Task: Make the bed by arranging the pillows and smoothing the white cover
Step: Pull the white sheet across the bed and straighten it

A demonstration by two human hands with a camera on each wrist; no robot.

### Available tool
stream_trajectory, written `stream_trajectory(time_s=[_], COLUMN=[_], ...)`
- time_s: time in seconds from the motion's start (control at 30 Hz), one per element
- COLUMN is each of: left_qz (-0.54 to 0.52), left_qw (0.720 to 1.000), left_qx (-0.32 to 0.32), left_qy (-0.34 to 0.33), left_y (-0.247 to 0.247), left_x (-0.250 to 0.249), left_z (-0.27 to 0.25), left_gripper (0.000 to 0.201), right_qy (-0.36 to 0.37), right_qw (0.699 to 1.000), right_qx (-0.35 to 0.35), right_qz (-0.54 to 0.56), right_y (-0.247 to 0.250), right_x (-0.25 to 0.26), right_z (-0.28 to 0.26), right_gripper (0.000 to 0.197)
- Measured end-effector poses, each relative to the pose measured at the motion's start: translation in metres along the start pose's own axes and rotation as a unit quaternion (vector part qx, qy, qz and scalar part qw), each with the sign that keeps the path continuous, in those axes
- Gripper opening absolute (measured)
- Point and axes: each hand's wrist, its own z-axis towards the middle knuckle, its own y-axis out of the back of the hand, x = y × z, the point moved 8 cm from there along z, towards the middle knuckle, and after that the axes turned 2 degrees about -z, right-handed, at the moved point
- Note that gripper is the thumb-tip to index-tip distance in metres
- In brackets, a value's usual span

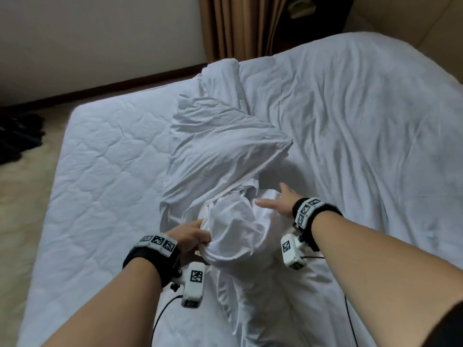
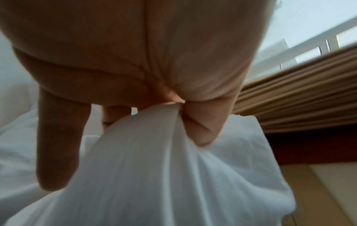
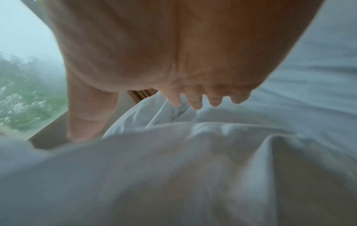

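Observation:
A crumpled white cover (image 1: 233,231) lies bunched in the middle of the bed, with a wrinkled white pillow (image 1: 220,144) just beyond it. My left hand (image 1: 193,234) grips a raised fold of the cover at its near left side; in the left wrist view the cloth (image 2: 154,152) is pinched between thumb and fingers. My right hand (image 1: 278,201) is stretched out flat with straight fingers over the right side of the bunch, holding nothing. The right wrist view shows its fingertips (image 3: 195,102) just above the cloth (image 3: 173,168). A second folded white bundle (image 1: 223,78) lies at the far edge.
The quilted mattress (image 1: 105,171) is bare on the left half; a wrinkled white sheet (image 1: 363,121) covers the right half. Brown curtains (image 1: 240,26) hang beyond the bed. Dark items (image 1: 20,136) lie on the pale floor at the left.

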Motion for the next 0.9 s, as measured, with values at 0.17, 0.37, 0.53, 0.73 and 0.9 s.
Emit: stream_trajectory(time_s=[0.17, 0.37, 0.53, 0.73, 0.9], left_qz=[-0.051, -0.106, -0.125, -0.105, -0.060], left_qw=[0.999, 0.992, 0.990, 0.993, 0.998], left_qx=[-0.013, -0.038, -0.031, -0.016, -0.020], left_qy=[-0.008, -0.050, -0.050, -0.044, -0.005], left_y=[0.020, 0.038, 0.040, 0.077, 0.159], left_x=[0.007, 0.018, 0.034, 0.069, 0.130], left_z=[-0.041, -0.074, -0.077, -0.090, -0.109], left_gripper=[0.060, 0.067, 0.071, 0.076, 0.075], right_qy=[0.065, 0.073, 0.052, -0.058, -0.050], right_qw=[0.992, 0.952, 0.982, 0.995, 0.995], right_qx=[0.104, 0.274, 0.132, 0.068, 0.082], right_qz=[0.002, -0.116, -0.123, 0.050, 0.020], right_y=[-0.087, -0.144, -0.127, -0.175, -0.289], right_x=[0.026, 0.035, 0.031, 0.019, 0.020], right_z=[-0.014, -0.061, -0.048, -0.063, -0.076], right_gripper=[0.108, 0.046, 0.070, 0.135, 0.145])
